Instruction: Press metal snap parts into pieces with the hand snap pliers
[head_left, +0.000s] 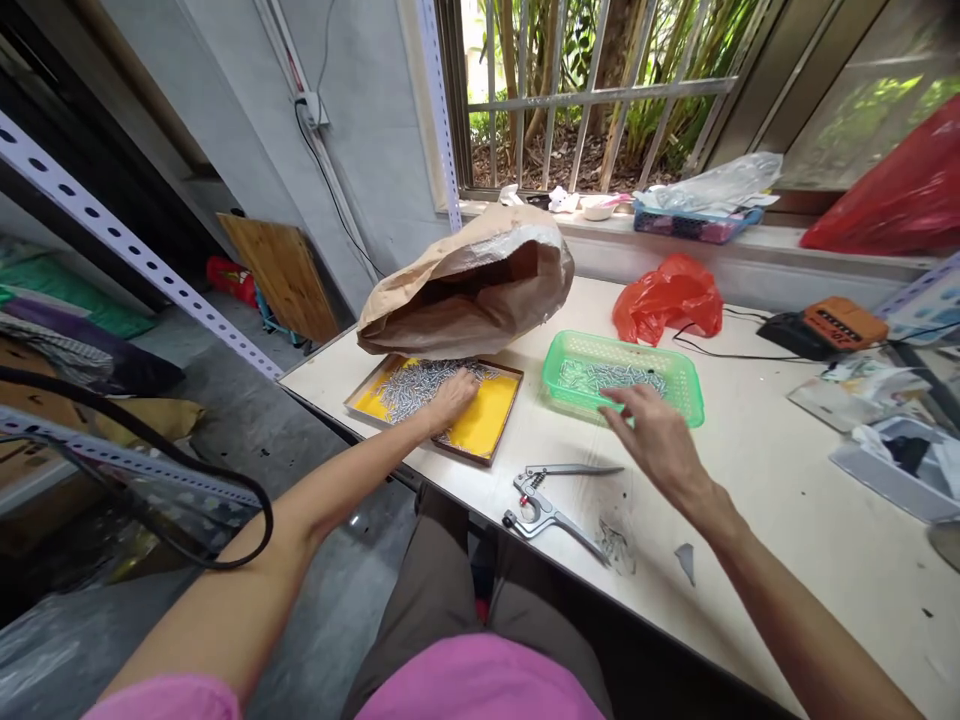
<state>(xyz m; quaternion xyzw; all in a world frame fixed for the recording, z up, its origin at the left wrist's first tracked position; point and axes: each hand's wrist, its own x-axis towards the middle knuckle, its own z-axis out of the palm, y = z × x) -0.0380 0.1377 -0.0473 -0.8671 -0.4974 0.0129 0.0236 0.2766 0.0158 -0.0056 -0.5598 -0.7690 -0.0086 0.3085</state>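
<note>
My left hand [453, 400] reaches into a shallow tray [510, 388] with a yellow bottom. Its fingers are curled at the edge of a heap of small silvery metal pieces [409, 390], and the fingertips are hidden. My right hand [654, 435] is over the near side of a green plastic basket [686, 395], thumb and index finger apart, with nothing visible between them. More small metal pieces [592, 375] lie inside that basket. Closer to me, hand pliers [541, 500] with grey handles rest on the table, handles spread.
A large brown paper sack [472, 285] lies behind the tray, mouth facing me. Beyond the basket are a red plastic bag [667, 300] and an orange-and-black battery charger [832, 325]. A grey bin [900, 465] stands at right. A black cable [259, 500] hangs by my left arm.
</note>
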